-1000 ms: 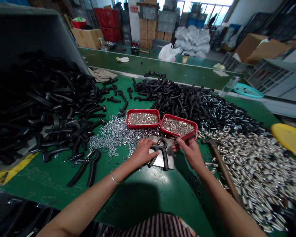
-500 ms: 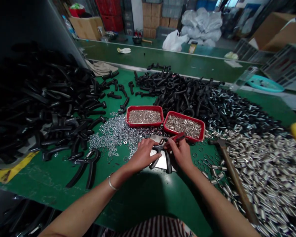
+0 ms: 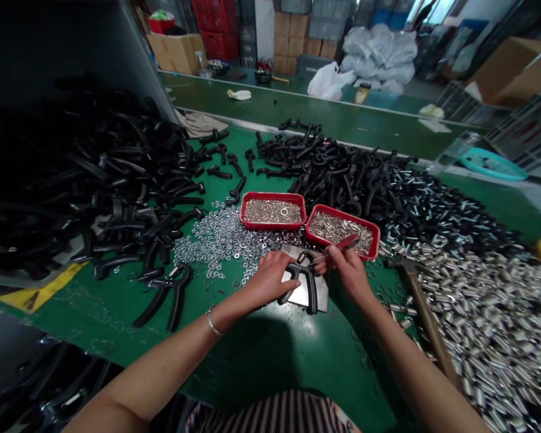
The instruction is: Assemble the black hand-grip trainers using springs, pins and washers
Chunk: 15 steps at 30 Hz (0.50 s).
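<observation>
Overall, by descending size: green worktable [image 3: 338,355], bearing everything listed below. At far left, dark bin [image 3: 135,54], tipped, with heaped black handles [image 3: 130,156] spilling out. At right, broad heap of silver cylinders [image 3: 487,313]. Nearer centre, spread of small metal nuts or rings [image 3: 211,246], exact kind too small to tell. Behind the work, two red trays side by side, both filled with small metal parts: left tray [image 3: 273,226], right tray [image 3: 375,249]. Beside the cylinders, hammer [image 3: 428,319], lying flat. Between the hands, metal plate [image 3: 322,294], flat on the table, just in front of the trays. Left hand [image 3: 270,276]: fingers and thumb clamped on one leg of a black two-legged piece [image 3: 312,291], pressed against the plate, legs toward the wearer. Right hand [image 3: 349,270]: fingers together around a red-handled tool [image 3: 348,242], tip pointing at the upper end of the piece; contact impossible to tell. Smallest, at that upper end: coil-like silver part [image 3: 301,257]. Step in hand, as judged: fitting or adjusting at the joint. Next move, as judged: calling for a steady left hold and exact aim of the tip.
</observation>
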Each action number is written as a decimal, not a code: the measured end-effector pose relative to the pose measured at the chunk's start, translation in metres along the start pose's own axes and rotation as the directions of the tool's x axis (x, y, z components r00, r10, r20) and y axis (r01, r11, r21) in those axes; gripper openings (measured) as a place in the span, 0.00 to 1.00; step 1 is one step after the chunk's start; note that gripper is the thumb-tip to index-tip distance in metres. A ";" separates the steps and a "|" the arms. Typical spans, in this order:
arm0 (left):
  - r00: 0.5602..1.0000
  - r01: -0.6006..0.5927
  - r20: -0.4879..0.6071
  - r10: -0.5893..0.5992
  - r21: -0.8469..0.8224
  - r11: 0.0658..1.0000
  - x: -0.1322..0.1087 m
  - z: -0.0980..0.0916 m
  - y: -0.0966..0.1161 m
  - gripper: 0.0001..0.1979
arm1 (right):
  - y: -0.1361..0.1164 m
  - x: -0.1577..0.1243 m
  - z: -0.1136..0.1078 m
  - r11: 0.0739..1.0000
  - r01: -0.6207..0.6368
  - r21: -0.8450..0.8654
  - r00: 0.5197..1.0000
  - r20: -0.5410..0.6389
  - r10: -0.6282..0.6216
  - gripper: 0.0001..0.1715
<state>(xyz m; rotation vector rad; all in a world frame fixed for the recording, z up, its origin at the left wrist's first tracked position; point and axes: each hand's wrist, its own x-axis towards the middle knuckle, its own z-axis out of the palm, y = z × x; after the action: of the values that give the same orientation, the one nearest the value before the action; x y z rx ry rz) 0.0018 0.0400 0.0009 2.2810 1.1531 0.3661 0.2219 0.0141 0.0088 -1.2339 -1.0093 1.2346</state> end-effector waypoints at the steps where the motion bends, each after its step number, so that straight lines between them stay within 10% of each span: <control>1: 1.000 0.003 0.000 -0.003 -0.002 1.000 0.000 0.000 0.000 0.22 | 0.005 -0.005 -0.001 1.000 0.005 -0.017 1.000 -0.020 -0.006 0.18; 10: 1.000 -0.003 0.002 0.003 -0.010 1.000 -0.001 0.000 -0.002 0.22 | 0.013 -0.016 0.012 0.960 0.065 -0.273 0.996 -0.043 -0.080 0.17; 15: 1.000 -0.001 0.018 0.001 0.004 1.000 0.000 -0.001 0.001 0.22 | -0.005 -0.015 0.027 0.561 0.243 -0.791 0.969 0.170 -0.180 0.12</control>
<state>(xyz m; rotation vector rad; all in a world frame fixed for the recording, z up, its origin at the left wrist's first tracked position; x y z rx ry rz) 0.0019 0.0400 0.0020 2.2836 1.1449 0.3439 0.1938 0.0029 0.0177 -1.6854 -1.8442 0.5878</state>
